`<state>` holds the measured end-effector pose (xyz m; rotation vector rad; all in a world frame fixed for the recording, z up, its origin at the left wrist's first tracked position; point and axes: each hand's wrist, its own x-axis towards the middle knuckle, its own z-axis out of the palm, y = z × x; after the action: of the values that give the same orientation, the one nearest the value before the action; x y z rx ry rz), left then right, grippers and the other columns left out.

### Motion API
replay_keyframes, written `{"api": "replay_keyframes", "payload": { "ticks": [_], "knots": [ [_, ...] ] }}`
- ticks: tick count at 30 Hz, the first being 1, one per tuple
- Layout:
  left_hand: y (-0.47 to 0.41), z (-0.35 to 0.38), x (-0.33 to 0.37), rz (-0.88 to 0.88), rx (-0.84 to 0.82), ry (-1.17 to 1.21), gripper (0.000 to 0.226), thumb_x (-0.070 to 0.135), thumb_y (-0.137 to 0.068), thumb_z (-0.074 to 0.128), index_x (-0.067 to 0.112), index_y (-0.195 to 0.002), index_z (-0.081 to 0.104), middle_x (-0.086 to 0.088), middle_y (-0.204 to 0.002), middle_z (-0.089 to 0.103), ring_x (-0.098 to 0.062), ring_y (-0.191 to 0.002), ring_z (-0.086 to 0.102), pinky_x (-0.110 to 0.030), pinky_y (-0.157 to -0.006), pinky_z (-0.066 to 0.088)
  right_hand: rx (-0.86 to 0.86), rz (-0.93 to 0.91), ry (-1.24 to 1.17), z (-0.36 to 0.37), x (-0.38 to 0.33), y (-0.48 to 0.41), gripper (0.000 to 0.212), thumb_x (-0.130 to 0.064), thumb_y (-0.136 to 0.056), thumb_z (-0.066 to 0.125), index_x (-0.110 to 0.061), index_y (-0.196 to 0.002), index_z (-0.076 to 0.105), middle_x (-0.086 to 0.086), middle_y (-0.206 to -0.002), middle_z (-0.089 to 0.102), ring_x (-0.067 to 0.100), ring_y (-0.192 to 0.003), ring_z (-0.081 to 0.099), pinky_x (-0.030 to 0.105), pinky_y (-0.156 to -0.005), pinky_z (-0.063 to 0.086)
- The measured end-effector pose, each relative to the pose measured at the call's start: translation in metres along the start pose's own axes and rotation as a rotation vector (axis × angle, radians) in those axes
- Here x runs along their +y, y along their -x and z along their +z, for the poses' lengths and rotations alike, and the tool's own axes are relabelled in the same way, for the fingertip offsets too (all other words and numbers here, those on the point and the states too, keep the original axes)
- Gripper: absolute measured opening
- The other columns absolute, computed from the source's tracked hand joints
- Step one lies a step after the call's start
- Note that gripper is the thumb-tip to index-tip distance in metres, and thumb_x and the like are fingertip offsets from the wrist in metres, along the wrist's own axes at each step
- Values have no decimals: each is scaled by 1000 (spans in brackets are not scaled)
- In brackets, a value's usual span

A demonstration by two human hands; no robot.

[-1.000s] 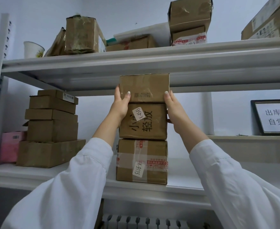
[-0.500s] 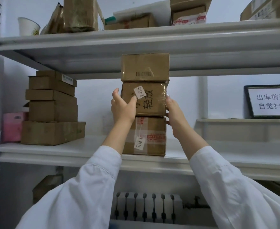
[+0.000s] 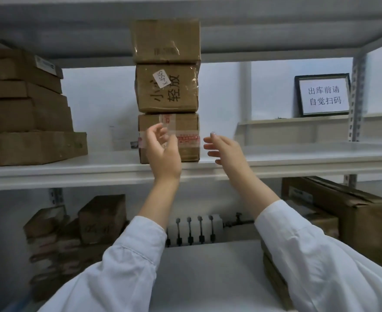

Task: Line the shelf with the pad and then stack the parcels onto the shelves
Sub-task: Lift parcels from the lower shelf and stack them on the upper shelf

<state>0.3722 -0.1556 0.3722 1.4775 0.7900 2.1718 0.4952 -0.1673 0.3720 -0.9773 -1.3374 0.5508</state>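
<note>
My left hand (image 3: 163,152) and right hand (image 3: 225,149) hover empty, fingers loose and spread. The left is in front of the bottom parcel (image 3: 189,127), the right just beside it. I judge this stack of three finished. It stands on the middle shelf (image 3: 298,154), with the top parcel (image 3: 166,40) nearly reaching the board above. I cannot tell whether a pad lies underneath, as the surface only looks white. More parcels may remain. The lower boxes (image 3: 102,219) are blurred, and the pile (image 3: 28,113) at left is cut off.

Three parcels make the central stack: the top parcel (image 3: 166,40), the middle parcel (image 3: 166,88) and the bottom parcel (image 3: 188,123). The left stack (image 3: 28,113) counts five boxes. There is one framed sign (image 3: 324,95). Two hands show, the left hand (image 3: 163,152) and the right hand (image 3: 227,152). The boxes below the shelf are too blurred to count
</note>
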Motion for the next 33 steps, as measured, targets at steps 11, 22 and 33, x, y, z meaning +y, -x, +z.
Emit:
{"api": "replay_keyframes", "payload": {
  "ticks": [11,22,33],
  "knots": [
    [64,34,-48,-642,-29,217,19,12,-92,44,18,-79,57,3,-71,61,-11,-64,57,-23,-61,41,-22,125,130,-56,73,35,17,-25,-95,51,-16,-98,66,1,-89,67,12,-79,60,18,-64,41],
    [140,122,-111,-1034,-51,261,21,16,-91,46,18,-73,56,8,-58,63,-9,-60,53,-21,-55,37,-33,290,429,-160,150,27,34,-32,-93,54,-14,-121,61,5,-119,63,19,-108,58,31,-90,46],
    [214,203,-143,-1310,-223,99,22,19,-95,45,14,-75,53,-1,-75,53,-13,-67,47,-28,-63,37,20,585,897,-257,214,-1,60,-49,-92,43,-17,-141,36,17,-145,36,38,-133,32,44,-110,25]
  ]
}}
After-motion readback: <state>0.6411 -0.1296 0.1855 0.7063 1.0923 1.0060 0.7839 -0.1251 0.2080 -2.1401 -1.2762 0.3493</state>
